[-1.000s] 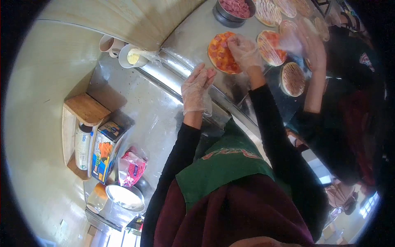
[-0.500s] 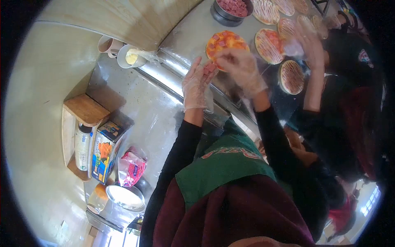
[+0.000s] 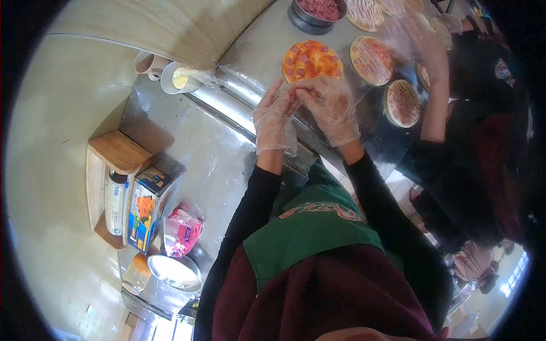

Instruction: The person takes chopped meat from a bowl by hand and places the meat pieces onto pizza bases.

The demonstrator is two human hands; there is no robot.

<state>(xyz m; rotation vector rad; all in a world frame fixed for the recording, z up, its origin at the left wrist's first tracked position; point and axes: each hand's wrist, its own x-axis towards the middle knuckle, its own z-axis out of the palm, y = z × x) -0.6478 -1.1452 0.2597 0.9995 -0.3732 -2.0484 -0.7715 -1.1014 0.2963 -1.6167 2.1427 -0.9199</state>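
My left hand [image 3: 273,124], in a clear plastic glove, is cupped around pieces of diced ham, now mostly hidden by the fingers. Fingers of my right hand [image 3: 334,111], gloved too, are pinched together against the left fingertips; what they hold is hidden. Just beyond both hands lies a small round pizza [image 3: 311,61] with red sauce and scattered pink ham squares. The right hand covers its near edge. Further back, a round metal pan [image 3: 310,24] contains chopped pink ham [image 3: 319,8].
Several topped pizzas, including one with brown stripes [image 3: 403,103] and one with pale stripes [image 3: 371,61], lie to the right. A co-worker's gloved hand [image 3: 418,42] moves over them. At left stand a white cup [image 3: 170,79], a wooden shelf [image 3: 119,151] and a colourful box [image 3: 143,213].
My right hand has moved left and down from over the pizza to meet my left hand. The co-worker's arm stays over the pizzas at right, its hand blurred.
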